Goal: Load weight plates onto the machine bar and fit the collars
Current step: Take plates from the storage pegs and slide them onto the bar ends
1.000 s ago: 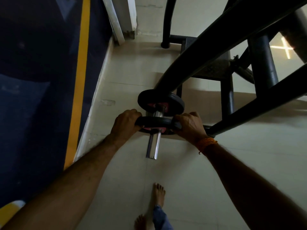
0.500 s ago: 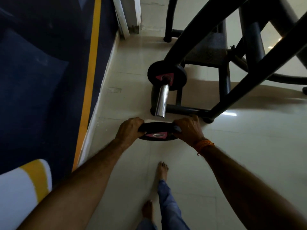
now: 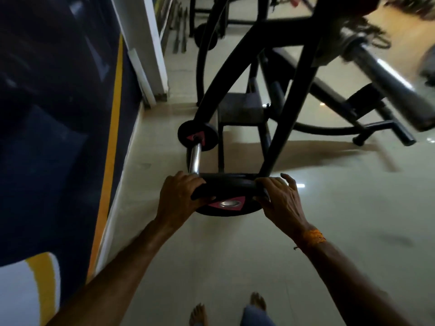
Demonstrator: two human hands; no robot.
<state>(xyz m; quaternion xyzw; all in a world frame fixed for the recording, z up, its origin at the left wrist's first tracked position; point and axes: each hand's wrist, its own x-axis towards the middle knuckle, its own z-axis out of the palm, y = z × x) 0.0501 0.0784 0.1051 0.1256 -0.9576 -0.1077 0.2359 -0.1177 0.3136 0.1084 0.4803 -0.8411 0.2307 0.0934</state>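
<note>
Plate (image 3: 229, 196) now off bar (image 3: 195, 158), both hands

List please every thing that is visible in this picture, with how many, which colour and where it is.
weight plate: one, black with red mark, held by both hands off the bar
second weight plate: one, black with red mark, on the bar, far end
bar: one, shiny silver, above the held plate
machine frame: one, black, centre and right
padded roller: one, dark, upper right, blurred
floor: pale tiles
wall: dark blue, yellow stripe, left
wrist thread: one, orange, right wrist
feet: two, bare, bottom edge
left hand: on the plate's left rim
right hand: on the plate's right rim
</note>
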